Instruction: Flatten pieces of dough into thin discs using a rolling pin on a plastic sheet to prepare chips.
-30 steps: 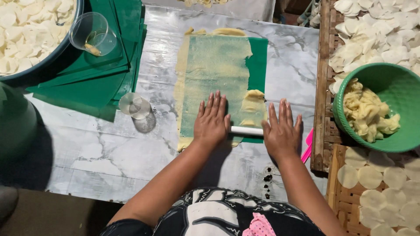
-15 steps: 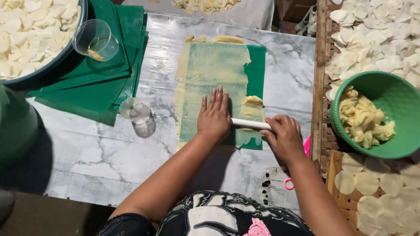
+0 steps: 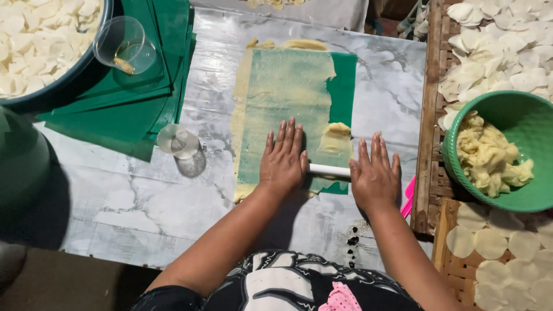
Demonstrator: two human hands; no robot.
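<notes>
Plainly, both flat, open hands, left hand (image 3: 282, 161) and right hand (image 3: 374, 175), press the white roller (image 3: 329, 170) near the table's front edge; uneven pressure could tear the thin dough sheet (image 3: 282, 98).

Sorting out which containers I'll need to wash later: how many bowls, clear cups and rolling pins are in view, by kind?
Bowls: 2, a dark one of white discs and a green one of dough scraps
Clear cups: 2, one upright, one upended
Rolling pins: 1, white, under both hands
Total: 5

The scene is being viewed from a single head-worn camera, looking steeply down from close above at the marble table (image 3: 144, 201), forearms entering from below.
</notes>
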